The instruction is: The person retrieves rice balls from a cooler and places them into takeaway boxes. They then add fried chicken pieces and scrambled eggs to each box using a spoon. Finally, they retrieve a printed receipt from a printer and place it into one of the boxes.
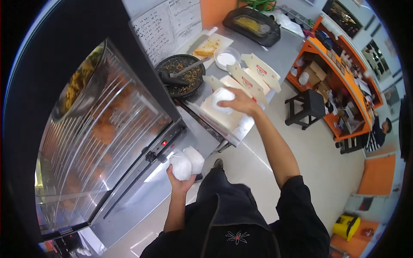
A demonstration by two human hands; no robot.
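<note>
My left hand (182, 184) is closed around two round white paper-wrapped bundles (180, 166), held low beside the glass cabinet. My right hand (241, 103) grips another white wrapped bundle (222, 98) over the nearest open carton (217, 117), on the end of the steel table. Behind it, more cream cartons (260, 81) stand with their lids up. What is inside the wrappers is hidden.
To the left, a heated glass cabinet (107, 129) holds browned food on wire racks, with a metal bowl (81, 81) of yellow food. A black pan (180, 77) of crumbs, a white tub (226, 58) and a black tray (251, 26) occupy the table. A black stool (304, 109) stands right; a person (378, 136) is beyond.
</note>
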